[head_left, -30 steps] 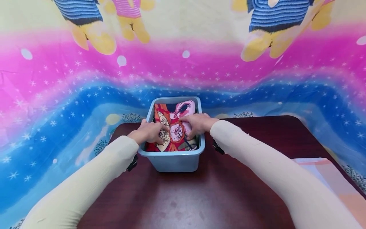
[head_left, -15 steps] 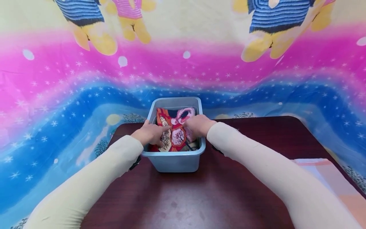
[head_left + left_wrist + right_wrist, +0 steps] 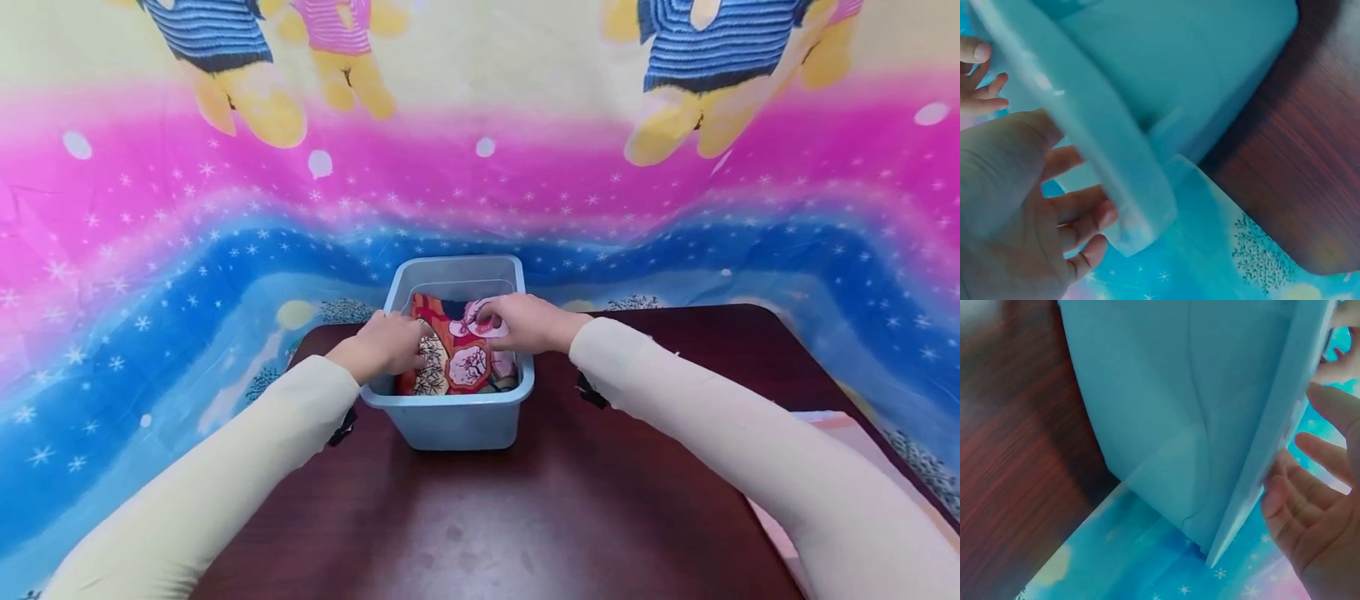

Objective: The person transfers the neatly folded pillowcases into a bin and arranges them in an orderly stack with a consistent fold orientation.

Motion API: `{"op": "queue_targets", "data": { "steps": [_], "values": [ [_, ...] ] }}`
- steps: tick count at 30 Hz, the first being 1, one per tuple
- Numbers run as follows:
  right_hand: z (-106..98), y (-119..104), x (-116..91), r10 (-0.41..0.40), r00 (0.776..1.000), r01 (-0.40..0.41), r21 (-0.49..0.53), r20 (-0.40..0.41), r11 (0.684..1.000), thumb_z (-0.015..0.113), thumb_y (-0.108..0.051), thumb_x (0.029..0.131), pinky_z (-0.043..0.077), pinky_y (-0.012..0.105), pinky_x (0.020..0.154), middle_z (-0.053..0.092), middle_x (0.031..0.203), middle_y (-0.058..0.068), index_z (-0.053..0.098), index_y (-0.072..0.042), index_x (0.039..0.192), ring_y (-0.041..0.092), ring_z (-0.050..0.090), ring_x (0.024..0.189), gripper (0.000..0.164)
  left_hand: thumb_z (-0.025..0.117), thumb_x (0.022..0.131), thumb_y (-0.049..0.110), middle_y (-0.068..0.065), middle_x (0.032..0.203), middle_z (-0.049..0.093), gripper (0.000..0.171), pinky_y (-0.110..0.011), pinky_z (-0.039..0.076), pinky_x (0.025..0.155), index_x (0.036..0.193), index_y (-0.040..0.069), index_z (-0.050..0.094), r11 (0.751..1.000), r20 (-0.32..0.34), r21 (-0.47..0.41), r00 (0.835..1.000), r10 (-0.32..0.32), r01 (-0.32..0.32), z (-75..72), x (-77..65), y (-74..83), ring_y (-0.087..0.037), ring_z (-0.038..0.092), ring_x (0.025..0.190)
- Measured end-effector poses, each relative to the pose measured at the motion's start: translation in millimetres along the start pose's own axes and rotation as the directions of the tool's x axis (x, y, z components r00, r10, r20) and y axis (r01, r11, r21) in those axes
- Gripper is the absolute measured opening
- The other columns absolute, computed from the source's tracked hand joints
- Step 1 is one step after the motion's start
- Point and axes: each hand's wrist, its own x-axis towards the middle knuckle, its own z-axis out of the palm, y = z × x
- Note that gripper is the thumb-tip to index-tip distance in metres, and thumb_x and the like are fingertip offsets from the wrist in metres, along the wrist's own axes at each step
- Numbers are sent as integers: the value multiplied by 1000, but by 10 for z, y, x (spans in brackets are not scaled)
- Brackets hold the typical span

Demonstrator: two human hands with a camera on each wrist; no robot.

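Note:
A grey-blue plastic bin (image 3: 457, 421) stands on the dark wooden table. Inside lies a folded patterned cloth (image 3: 469, 367) in red, pink and cream with dark branch-like prints. My left hand (image 3: 386, 342) reaches over the bin's left rim, its loosely bent fingertips at the cloth's left side. In the left wrist view its fingers hang relaxed along the bin rim (image 3: 1094, 125). Over the right rim comes my right hand (image 3: 528, 323), thumb and index finger apart above the cloth's pink part. The right wrist view shows its fingers (image 3: 1319, 453) slightly bent, holding nothing.
A pale pink and white checked cloth (image 3: 772, 521) lies at the table's right side, partly under the right sleeve. Behind the table (image 3: 675, 333) hangs a printed curtain (image 3: 480, 183) with snowflakes and bears, close to the bin's back.
The patterned cloth sits lower and nearer the bin's front, so more of the back inner wall shows. My right hand has come up from pressing, its fingers spread apart; the left drew slightly back.

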Motion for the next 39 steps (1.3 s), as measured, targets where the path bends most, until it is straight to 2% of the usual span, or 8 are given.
{"op": "queue_targets", "data": {
  "steps": [6,10,15,19,26,34,39],
  "values": [
    [-94,44,-164,-27,997,35,105,-78,994,68,-28,97,55,31,72,70,118,5,61,-18,140,15,64,79,45,66,96,38,-8,128,71,51,-46,56,86,141,15,60,990,-160,-119,986,50,-70,-98,-43,52,-29,68,113],
    [-129,92,-294,-15,994,31,137,-111,990,69,-29,97,54,29,69,70,116,3,60,-16,141,14,61,75,46,65,97,36,-6,124,72,48,-41,57,82,139,14,61,974,-220,-208,975,39,-86,-131,-86,169,-24,70,105],
    [-125,179,-427,-29,987,54,150,-159,987,68,-29,98,55,32,75,70,110,4,62,-14,137,14,64,80,42,67,96,35,-2,108,74,46,-37,57,78,137,16,62,939,-252,-332,968,3,-90,-122,-128,307,-16,68,89],
    [-125,249,-566,-23,982,57,176,-189,983,69,-28,97,56,33,77,71,105,2,63,-14,135,14,65,81,40,69,95,35,-2,105,73,46,-34,58,74,137,18,62,904,-277,-412,961,-6,-113,-138,-147,426,-14,65,81],
    [-121,371,-788,12,981,36,245,-192,969,70,-25,97,57,35,80,70,106,2,59,-11,140,12,67,83,47,69,95,34,-3,112,74,42,-32,59,74,134,20,64,839,-296,-523,955,-15,-149,-166,-162,632,-15,69,86],
    [-114,483,-959,22,978,31,249,-206,968,70,-24,96,56,34,79,70,107,1,60,-16,138,11,66,82,44,70,94,34,-1,111,74,43,-28,59,69,135,21,63,805,-306,-562,952,11,-189,-201,-125,846,-14,71,89],
    [-105,530,-1079,23,975,30,237,-219,971,71,-22,96,56,34,79,71,105,0,61,-15,136,10,67,83,42,69,95,31,1,111,74,41,-30,59,74,134,21,64,764,-320,-604,947,29,-227,-231,-114,956,-12,69,92]
  ]
}}
